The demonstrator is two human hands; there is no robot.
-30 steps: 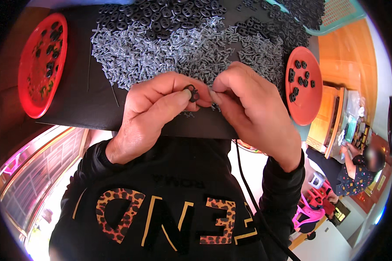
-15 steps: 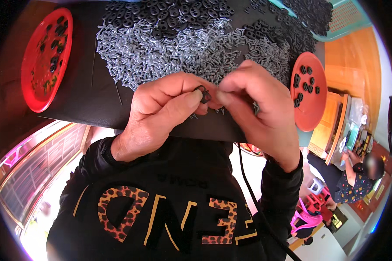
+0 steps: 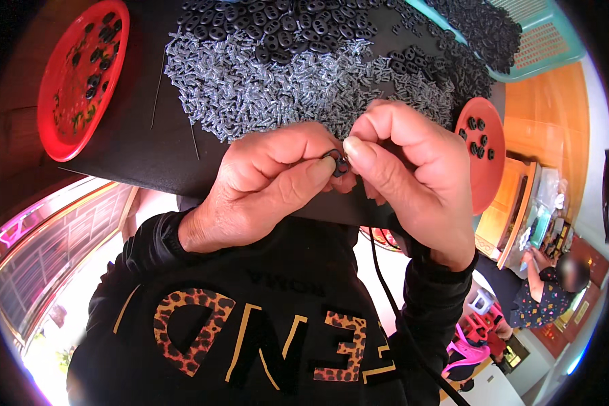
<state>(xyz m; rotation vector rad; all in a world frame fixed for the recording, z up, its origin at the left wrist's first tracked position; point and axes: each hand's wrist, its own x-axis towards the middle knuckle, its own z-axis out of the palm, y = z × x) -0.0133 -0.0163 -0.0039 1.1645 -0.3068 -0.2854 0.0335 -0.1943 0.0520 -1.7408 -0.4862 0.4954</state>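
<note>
Between the thumb and forefinger of my left hand (image 3: 260, 183) is a small black plastic cord lock piece (image 3: 339, 164) with an opening. Just to its right, my right hand (image 3: 423, 179) is closed in a pinch, thumb and forefinger tips by the piece. Whatever those tips hold is too small to make out. Beyond both hands lies a wide pile of small silvery springs (image 3: 271, 91). Behind the springs are many black oval cord lock parts (image 3: 284, 27) with holes, and a heap of smaller black parts (image 3: 470, 71) sits at the far right.
A red plate (image 3: 51, 84) holding some black pieces stands at the left. An orange-red plate (image 3: 484, 186) with several black pieces is by the table's right edge, below a green basket (image 3: 565, 44). A cable (image 3: 380, 284) hangs in front of me. Another person (image 3: 548, 291) sits at right.
Both hands have shifted slightly right with the black piece. My right thumb and forefinger have turned, with the thumb now nearer the piece. The whole view has moved a little.
</note>
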